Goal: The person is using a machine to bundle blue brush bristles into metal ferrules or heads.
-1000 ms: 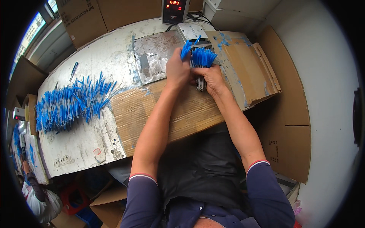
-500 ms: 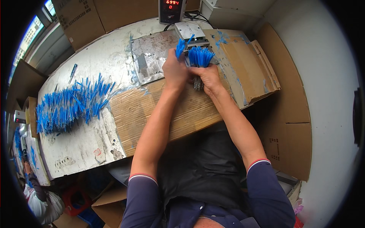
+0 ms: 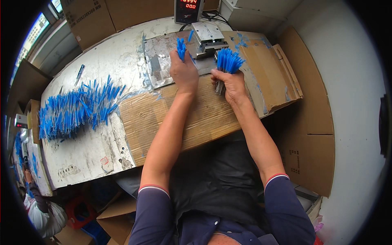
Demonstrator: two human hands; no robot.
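left hand: fingers curled round small bunch of slim blue-tipped pieces | right hand: fingers wrapped round thick bundle of blue-tipped silver wire pieces, near silver metal block | advice: grip the wires, sparing blue tips

The bundle at upper centre had plastic-looking tips and metal wire stems. The table at left looked scuffed and rough, the metal plate scratched, the cardboard glossy with tape, the cloth at lower centre faintly shiny.
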